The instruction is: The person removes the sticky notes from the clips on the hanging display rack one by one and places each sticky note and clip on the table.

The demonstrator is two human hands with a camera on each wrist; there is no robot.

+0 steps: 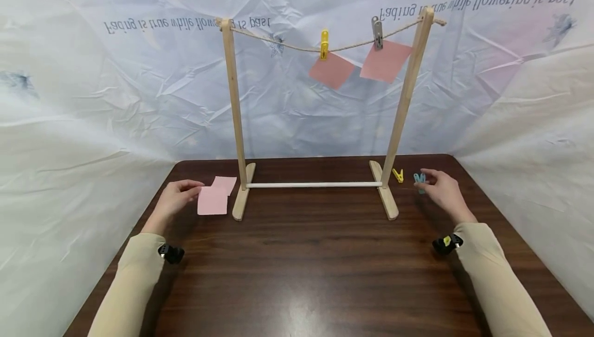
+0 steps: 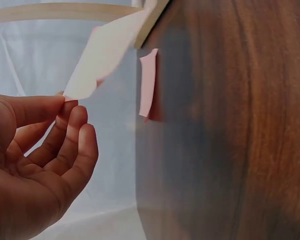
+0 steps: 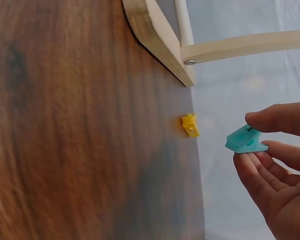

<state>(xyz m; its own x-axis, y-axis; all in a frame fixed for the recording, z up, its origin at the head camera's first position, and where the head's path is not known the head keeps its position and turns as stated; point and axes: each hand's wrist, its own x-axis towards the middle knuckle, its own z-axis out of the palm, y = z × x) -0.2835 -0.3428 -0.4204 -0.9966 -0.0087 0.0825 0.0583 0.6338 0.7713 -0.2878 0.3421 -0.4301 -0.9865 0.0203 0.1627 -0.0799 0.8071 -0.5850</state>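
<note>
My left hand (image 1: 178, 196) pinches one pink paper square (image 1: 212, 201) by its edge between thumb and fingertips; in the left wrist view the sheet (image 2: 102, 62) tilts away from the thumb. Behind it, a second pink paper (image 1: 225, 185) lies on the table near the rack's left foot. Over at the right, my right hand (image 1: 443, 190) holds a blue clothespin (image 1: 419, 182) between thumb and fingers, seen close up in the right wrist view as a turquoise clothespin (image 3: 246, 140). A yellow clothespin (image 1: 398, 175) lies on the table just left of that hand.
A wooden rack stands at the back, with a left post (image 1: 235, 105), a right post (image 1: 408, 95) and a white crossbar (image 1: 315, 185). From its rope (image 1: 278, 43), a yellow clothespin (image 1: 324, 44) and a grey clothespin (image 1: 378, 33) each hold a pink paper. Printed cloth walls surround the brown table (image 1: 301, 249).
</note>
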